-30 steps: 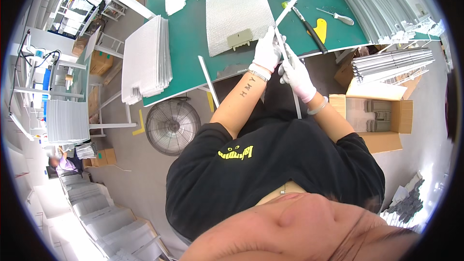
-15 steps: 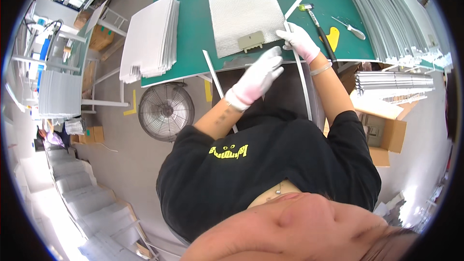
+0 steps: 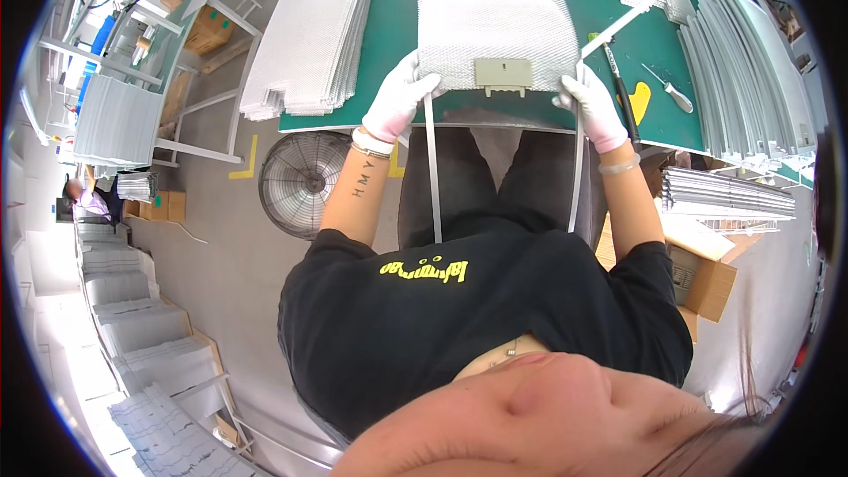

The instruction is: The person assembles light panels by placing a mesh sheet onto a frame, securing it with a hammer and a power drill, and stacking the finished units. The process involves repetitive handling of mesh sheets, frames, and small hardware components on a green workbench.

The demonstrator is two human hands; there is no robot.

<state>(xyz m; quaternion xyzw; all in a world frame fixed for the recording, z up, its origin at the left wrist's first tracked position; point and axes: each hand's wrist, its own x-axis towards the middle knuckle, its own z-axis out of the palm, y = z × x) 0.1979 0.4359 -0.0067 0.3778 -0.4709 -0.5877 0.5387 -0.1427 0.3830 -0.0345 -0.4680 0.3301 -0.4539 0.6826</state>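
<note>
A pale mesh sheet [image 3: 495, 18] lies at the front edge of the green table, with a beige plastic piece [image 3: 503, 76] at its near edge. Gloved in white, my left hand [image 3: 397, 104] is closed at the sheet's near left corner, gripping the upper end of a thin white strip [image 3: 433, 168]. My right hand [image 3: 594, 108], also gloved, pinches a second white strip [image 3: 577, 168] beside the near right corner. Both strips run down toward my body. From the right corner another white strip [image 3: 614, 29] slants away over the table.
A stack of mesh sheets [image 3: 309, 49] stands at left on the green table [image 3: 389, 13]. At right are a hammer [image 3: 621, 88], a yellow tool [image 3: 639, 104], a screwdriver [image 3: 669, 88] and stacked panels [image 3: 742, 79]. A floor fan [image 3: 309, 184] stands below left, a cardboard box [image 3: 707, 283] below right.
My left hand has moved from hovering open near the plastic piece to the left strip and closed there. The strips now stand on both sides of the mesh sheet; the view has shifted.
</note>
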